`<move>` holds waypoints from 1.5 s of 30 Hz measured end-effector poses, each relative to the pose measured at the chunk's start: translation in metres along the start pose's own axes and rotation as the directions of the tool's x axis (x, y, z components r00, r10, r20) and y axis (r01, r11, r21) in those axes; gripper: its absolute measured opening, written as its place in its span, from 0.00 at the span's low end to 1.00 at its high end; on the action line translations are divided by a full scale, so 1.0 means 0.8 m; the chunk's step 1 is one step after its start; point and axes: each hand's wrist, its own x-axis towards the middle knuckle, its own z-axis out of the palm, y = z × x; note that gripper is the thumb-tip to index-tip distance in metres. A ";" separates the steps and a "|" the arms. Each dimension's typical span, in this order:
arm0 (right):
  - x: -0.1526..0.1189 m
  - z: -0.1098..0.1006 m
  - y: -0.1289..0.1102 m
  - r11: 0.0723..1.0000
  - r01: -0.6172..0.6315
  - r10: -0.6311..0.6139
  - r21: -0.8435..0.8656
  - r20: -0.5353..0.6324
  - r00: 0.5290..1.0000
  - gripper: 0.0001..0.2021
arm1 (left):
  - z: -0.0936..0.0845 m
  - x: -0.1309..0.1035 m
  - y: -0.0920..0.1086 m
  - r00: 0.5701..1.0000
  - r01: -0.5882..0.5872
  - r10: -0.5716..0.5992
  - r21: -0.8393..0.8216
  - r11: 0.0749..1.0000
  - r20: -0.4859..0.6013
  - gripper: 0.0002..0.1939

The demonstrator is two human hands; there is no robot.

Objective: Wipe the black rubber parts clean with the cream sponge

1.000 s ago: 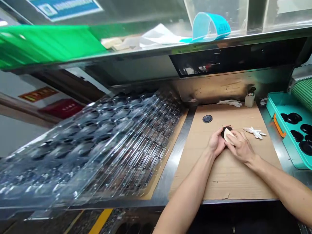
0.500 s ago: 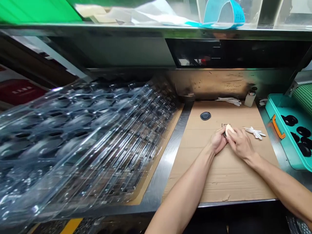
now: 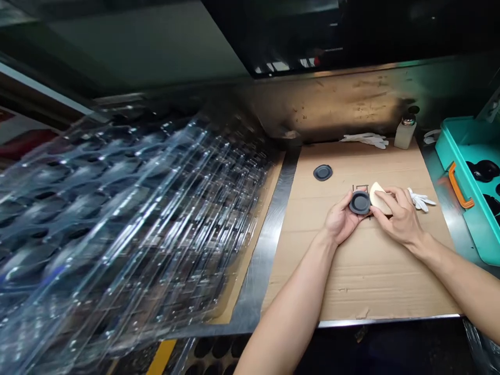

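My left hand [image 3: 340, 219] holds a small black round cap [image 3: 360, 202] with a recessed centre, its face turned up. Beside it, my right hand [image 3: 402, 216] grips a cream-coloured sponge pad [image 3: 377, 197] between thumb and fingers, at the cap's right edge. Both hands are above the cardboard sheet [image 3: 312, 250]. A second black cap [image 3: 323, 172] lies on the cardboard, beyond my left hand. Just past my right hand is a white glove [image 3: 422, 199], partly covered by the fingers.
Stacked clear plastic trays [image 3: 156, 224] fill the left side. A teal bin [image 3: 449, 140] with an orange handle holds black parts at right. A pump bottle [image 3: 405, 130] and another white glove [image 3: 367, 139] are at the back, near the metal wall.
The sponge pad has come off the cap to the right, so the cap's face now shows. The camera view has tilted down, and the upper shelf is out of sight.
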 end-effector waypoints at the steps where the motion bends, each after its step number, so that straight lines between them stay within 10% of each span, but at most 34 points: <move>1: 0.000 -0.001 -0.001 1.000 -0.010 0.010 0.018 -0.003 1.000 0.18 | 0.001 -0.001 0.000 1.000 -0.004 0.004 0.003 1.000 -0.001 0.16; 15: -0.006 -0.013 -0.005 0.993 0.043 -0.039 0.114 -0.035 0.999 0.27 | 0.012 -0.007 -0.002 0.998 -0.050 0.048 -0.046 0.998 -0.039 0.20; 27: -0.001 0.027 -0.018 0.986 -0.054 0.029 0.160 0.153 0.988 0.27 | 0.020 0.011 -0.016 0.999 0.035 -0.031 -0.140 0.990 0.036 0.20; 37: -0.017 -0.044 -0.004 0.983 -0.136 0.169 -0.120 0.329 0.929 0.22 | 0.015 0.019 0.012 0.997 -0.074 0.058 -0.316 0.946 -0.059 0.17; 41: -0.008 -0.066 0.024 0.879 -0.195 0.296 -0.436 0.178 0.939 0.18 | 0.017 0.015 0.014 1.000 0.019 -0.020 -0.329 0.944 -0.001 0.21; 45: 0.027 -0.065 0.047 0.904 -0.211 0.325 -0.373 0.277 0.904 0.16 | 0.019 0.009 0.015 0.993 0.115 -0.099 -0.344 0.932 0.064 0.29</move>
